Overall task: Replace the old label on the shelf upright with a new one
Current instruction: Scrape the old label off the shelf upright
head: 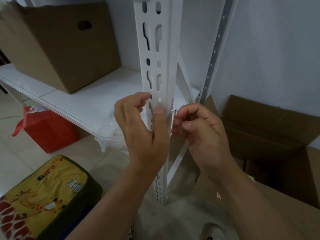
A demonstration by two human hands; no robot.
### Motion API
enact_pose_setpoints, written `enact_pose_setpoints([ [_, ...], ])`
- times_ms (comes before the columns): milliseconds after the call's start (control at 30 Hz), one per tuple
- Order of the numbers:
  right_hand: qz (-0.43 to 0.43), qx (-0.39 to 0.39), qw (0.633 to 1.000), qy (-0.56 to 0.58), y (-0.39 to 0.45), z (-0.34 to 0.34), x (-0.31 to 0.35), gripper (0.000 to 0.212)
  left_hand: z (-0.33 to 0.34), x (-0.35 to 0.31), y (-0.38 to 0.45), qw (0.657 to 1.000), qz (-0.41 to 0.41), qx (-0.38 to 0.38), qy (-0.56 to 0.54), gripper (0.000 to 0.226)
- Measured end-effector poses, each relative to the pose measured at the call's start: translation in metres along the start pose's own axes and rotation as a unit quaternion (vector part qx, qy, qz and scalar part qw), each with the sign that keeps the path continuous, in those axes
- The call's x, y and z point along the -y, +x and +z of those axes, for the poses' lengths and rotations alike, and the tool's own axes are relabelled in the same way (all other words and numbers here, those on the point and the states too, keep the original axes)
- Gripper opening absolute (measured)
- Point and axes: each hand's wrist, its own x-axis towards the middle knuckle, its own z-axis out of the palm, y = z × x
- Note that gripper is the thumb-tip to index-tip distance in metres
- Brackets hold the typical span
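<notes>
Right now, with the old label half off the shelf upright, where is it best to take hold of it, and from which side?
Take the lifted free corner of the old label, coming from the right of the shelf upright. That corner already stands off the upright's right edge, where the right hand pinches it; the rest probably still sticks. The left hand steadies the front face with its thumb.

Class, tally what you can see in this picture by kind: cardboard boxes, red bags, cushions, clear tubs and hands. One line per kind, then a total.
Cardboard boxes: 2, one on the shelf, one open on the floor
Red bags: 1
Cushions: 1
Clear tubs: 1
Hands: 2, left, right
Total: 7
</notes>
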Motion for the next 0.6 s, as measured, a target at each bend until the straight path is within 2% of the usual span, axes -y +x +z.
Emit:
enact_pose_setpoints([
  [100, 0.027, 0.021, 0.996, 0.081, -0.001, -0.002, 0.004, 0.020, -0.001, -0.005, -0.005, 0.996, 0.077, 0.042, 0.022, 0.027],
  [233, 0.037, 0.035, 0.993, 0.110, -0.002, -0.005, 0.005, 0.022, 0.001, -0.006, -0.006, 0.991, 0.115, 0.073, 0.000, 0.024],
  [367, 0.053, 0.033, 0.992, 0.108, -0.002, -0.008, 0.001, 0.021, 0.000, -0.003, -0.007, 0.988, 0.106, 0.101, -0.038, 0.019],
  [533, 0.057, 0.059, 0.986, 0.147, -0.002, -0.011, -0.003, 0.041, -0.003, -0.003, -0.007, 0.989, 0.065, 0.118, -0.065, 0.014],
  [600, 0.055, 0.066, 0.984, 0.154, -0.003, -0.011, -0.002, 0.038, -0.004, -0.003, -0.007, 0.988, 0.069, 0.122, -0.059, 0.014],
])
